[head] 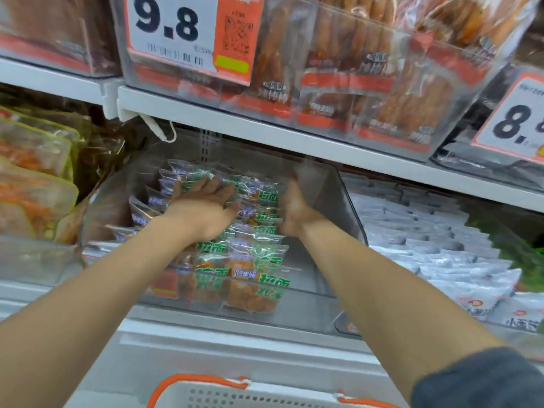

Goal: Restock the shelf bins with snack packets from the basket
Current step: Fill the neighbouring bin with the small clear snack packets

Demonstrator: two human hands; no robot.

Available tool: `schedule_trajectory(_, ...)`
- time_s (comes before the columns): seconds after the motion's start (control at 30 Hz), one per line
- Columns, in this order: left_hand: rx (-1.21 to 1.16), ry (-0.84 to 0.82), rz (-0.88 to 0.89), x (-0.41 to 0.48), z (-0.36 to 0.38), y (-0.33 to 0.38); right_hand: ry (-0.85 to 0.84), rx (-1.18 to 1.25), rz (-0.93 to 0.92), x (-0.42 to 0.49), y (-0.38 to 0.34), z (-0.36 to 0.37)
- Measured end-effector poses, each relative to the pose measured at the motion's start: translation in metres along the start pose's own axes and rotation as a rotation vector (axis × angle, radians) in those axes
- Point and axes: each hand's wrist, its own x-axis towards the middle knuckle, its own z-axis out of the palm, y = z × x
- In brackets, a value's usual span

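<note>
- The clear bin (309, 310) is half filled with snack packets (259, 260); the basket (223, 390) is seen below.
- The packets are judged light, soft and slippery; flat sides are best held.
- The left hand (203, 210) is spread flat on the pile, arm stretched out.
- The right hand (294, 207) is held beside the pile; it is blurred, so its fingers cannot be told.

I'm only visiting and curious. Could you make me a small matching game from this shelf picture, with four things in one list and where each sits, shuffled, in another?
Things:
1. green-labelled packets
2. white packets
3. 9.8 price sign
4. basket

Places:
A. bottom edge of the view
B. top of the view, left of middle
C. centre of the view
D. right side of the view, mid-height

Pairs: 1-C, 2-D, 3-B, 4-A
</note>
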Motion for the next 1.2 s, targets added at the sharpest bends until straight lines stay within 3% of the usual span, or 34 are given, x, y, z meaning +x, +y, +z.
schedule_trajectory(0.13, -0.008, -0.001, -0.002, -0.005, -0.005, 0.002, 0.085, -0.034, 0.089, -0.005, -0.004, -0.012)
schedule_trajectory(0.23, -0.026, -0.009, 0.001, -0.010, -0.008, 0.004, -0.057, -0.184, 0.207, -0.023, 0.011, -0.020)
schedule_trajectory(0.33, -0.029, -0.004, 0.006, -0.010, -0.008, 0.005, -0.127, -0.268, 0.200, -0.038, 0.027, -0.013)
schedule_trajectory(0.5, -0.045, 0.114, 0.059, -0.030, -0.009, 0.001, -0.059, -0.220, 0.172, -0.056, 0.025, -0.006)
schedule_trajectory(0.63, -0.142, 0.427, 0.098, -0.072, -0.019, 0.013, 0.125, -0.784, -0.205, -0.099, 0.021, -0.012)
schedule_trajectory(0.77, -0.428, 0.503, 0.009, -0.120, -0.016, 0.040, 0.238, -0.906, -0.701, -0.127, 0.035, -0.021)
schedule_trajectory(0.87, -0.452, 0.437, 0.016, -0.150, 0.002, 0.056, 0.226, -0.816, -0.932, -0.152, 0.053, -0.026)
schedule_trajectory(1.0, -0.369, 0.227, 0.032, -0.177, 0.038, 0.057, 0.154, -0.771, -0.981, -0.177, 0.095, -0.034)
schedule_trajectory(1.1, -0.350, 0.023, -0.059, -0.188, 0.072, 0.051, 0.078, -0.815, -0.885, -0.185, 0.143, -0.044)
schedule_trajectory(1.2, -0.173, -0.210, -0.050, -0.195, 0.107, 0.047, -0.012, -0.880, -0.665, -0.187, 0.197, -0.064)
